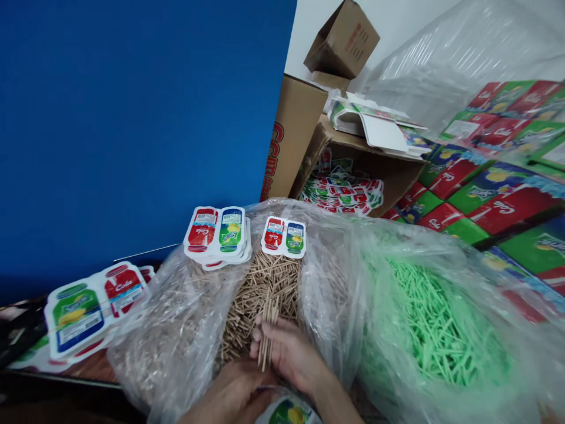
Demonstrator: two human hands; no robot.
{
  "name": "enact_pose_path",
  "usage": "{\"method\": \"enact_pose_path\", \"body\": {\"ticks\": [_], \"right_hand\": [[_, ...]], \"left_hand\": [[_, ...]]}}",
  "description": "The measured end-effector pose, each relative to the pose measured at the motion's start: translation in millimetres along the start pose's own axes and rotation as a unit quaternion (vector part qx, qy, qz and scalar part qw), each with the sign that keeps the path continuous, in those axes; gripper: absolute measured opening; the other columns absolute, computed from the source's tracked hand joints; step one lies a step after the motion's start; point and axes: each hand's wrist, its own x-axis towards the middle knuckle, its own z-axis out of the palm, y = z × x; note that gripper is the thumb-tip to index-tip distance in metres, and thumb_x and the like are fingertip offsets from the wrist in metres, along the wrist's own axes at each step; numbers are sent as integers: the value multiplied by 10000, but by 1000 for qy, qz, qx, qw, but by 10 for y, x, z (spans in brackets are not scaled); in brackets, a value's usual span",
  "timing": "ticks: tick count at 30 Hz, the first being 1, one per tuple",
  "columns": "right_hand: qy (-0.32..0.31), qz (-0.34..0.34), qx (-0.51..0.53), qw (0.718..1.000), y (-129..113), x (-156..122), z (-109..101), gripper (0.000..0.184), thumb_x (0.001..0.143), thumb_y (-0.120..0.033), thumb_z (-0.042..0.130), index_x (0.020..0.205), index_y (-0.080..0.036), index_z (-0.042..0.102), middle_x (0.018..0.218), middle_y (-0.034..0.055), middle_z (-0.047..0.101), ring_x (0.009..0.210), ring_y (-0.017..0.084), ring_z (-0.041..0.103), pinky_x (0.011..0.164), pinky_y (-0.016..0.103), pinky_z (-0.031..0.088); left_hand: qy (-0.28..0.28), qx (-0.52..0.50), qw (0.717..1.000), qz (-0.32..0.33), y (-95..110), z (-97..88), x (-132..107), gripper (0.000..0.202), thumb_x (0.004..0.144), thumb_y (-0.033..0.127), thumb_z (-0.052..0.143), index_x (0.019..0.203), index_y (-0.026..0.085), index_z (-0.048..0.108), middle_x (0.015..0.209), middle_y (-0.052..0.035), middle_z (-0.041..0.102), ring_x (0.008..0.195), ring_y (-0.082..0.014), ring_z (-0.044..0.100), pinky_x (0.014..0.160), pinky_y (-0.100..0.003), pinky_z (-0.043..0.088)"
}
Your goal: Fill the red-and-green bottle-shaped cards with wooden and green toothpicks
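My right hand is closed around a small bundle of thin brown sticks, which stand nearly upright between thumb and fingers. Close beside it on the left, my left hand has its fingers curled near the bundle's lower ends. Its fingertips are partly hidden, and I cannot make out what they hold. Just below both hands, a printed pouch or card shows at the bottom edge, partly covered. Under and beyond the hands lies a heap of loose brown sticks in an open clear plastic bag.
Stacked Cola-and-Sprite cards and another card rest on the brown-stick bag. More cards lie left. Green sticks fill a bag at right. Behind are a cardboard box of cards, printed cartons and a blue panel.
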Motion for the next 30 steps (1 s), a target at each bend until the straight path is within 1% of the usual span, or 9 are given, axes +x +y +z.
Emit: {"method": "enact_pose_path", "body": {"ticks": [6, 10, 13, 16, 19, 21, 24, 27, 30], "right_hand": [[35, -46, 30, 998, 118, -17, -47, 381, 586, -323, 842, 839, -127, 634, 678, -11, 619, 620, 110, 605, 683, 270, 453], [16, -30, -5, 999, 186, -1, -60, 416, 587, -404, 826, 843, -139, 634, 661, -13, 596, 608, 123, 591, 648, 265, 428], [23, -93, -102, 990, 198, -10, -143, 409, 651, -502, 756, 848, -164, 635, 661, -26, 562, 601, 117, 541, 646, 261, 404], [20, -143, -287, 947, 160, -51, -260, 373, 766, -561, 624, 848, -197, 634, 710, -14, 561, 662, 139, 515, 683, 271, 409], [-43, -116, -389, 913, 143, -94, -338, 389, 821, -587, 526, 885, -219, 633, 764, 2, 578, 725, 168, 528, 700, 287, 433], [-80, -114, -419, 897, 154, -103, -357, 414, 844, -588, 484, 956, -221, 641, 850, 22, 608, 800, 187, 549, 776, 317, 442], [-101, -118, -435, 887, 172, -92, -355, 395, 885, -529, 458, 1082, -236, 635, 1025, 39, 622, 981, 210, 548, 959, 366, 365], [-107, -118, -417, 895, 170, -83, -339, 380, 903, -490, 454, 1158, -255, 609, 1079, 41, 624, 1048, 215, 540, 1003, 377, 333], [-113, -102, -407, 900, 160, -94, -322, 427, 885, -532, 458, 1182, -262, 603, 1077, 48, 637, 1048, 231, 553, 965, 390, 374]], "left_hand": [[-97, 59, 994, 10, 33, -25, -3, 236, 744, 64, 601, 845, 231, 734, 818, 2, 766, 710, -172, 687, 688, -198, 485], [-56, 72, 996, -14, -24, 2, -34, 171, 783, 120, 609, 847, 214, 736, 827, -19, 765, 755, -185, 692, 685, -196, 484], [-75, 55, 996, 1, 8, -91, -73, 140, 835, 213, 589, 807, 217, 727, 724, 0, 744, 634, -150, 671, 614, -178, 483], [-23, 54, 996, 62, 52, -288, -105, 170, 857, 248, 544, 811, 212, 704, 1004, -63, 722, 921, -209, 654, 840, -268, 488], [45, 105, 988, 104, 46, -436, -89, 180, 818, 167, 515, 817, 194, 692, 1495, -70, 347, 1367, -335, 245, 1077, -504, 254], [5, 125, 985, 120, 23, -444, -55, 208, 798, 113, 496, 847, 188, 684, 1554, -28, 179, 1405, -319, 119, 1099, -518, 203], [-67, 140, 979, 132, -3, -360, -8, 282, 709, 13, 508, 871, 181, 667, 1554, -27, 145, 1394, -278, 188, 1114, -446, 233], [-41, 167, 977, 128, -18, -293, 11, 321, 645, -24, 505, 854, 162, 662, 1558, -41, 50, 1396, -307, 145, 1123, -479, 194], [-52, 185, 970, 147, -35, -292, 26, 271, 715, 12, 497, 866, 164, 663, 1530, -78, 224, 1386, -260, 214, 1122, -435, 234]]}}
